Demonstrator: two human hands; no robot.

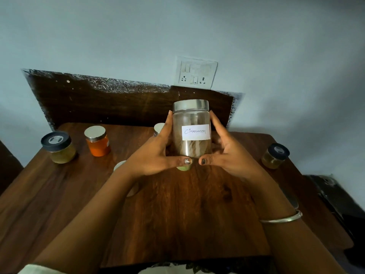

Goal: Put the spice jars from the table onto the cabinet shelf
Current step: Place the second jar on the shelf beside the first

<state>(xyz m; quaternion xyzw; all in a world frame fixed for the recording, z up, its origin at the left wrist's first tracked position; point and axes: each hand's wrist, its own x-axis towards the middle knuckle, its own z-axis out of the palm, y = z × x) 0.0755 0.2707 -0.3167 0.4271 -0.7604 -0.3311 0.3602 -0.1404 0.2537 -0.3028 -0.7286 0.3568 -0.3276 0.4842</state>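
Note:
I hold a tall clear jar (191, 123) with a steel lid and a white label reading "Cinnamon" upright above the wooden table (177, 210). My left hand (156, 155) wraps its left side and my right hand (227, 153) its right side, both thumbs under its base. On the table stand an orange-filled jar (98, 141) with a silver lid, a black-lidded jar (58, 147) at far left and another black-lidded jar (275, 155) at right. A silver-lidded jar (158, 129) peeks out behind my left hand. No cabinet shelf is in view.
A wall socket plate (195, 73) sits on the pale wall above a dark wooden backboard (118, 103). A pale round lid (119, 165) shows beside my left wrist. Dark objects (335, 196) lie off the table's right edge.

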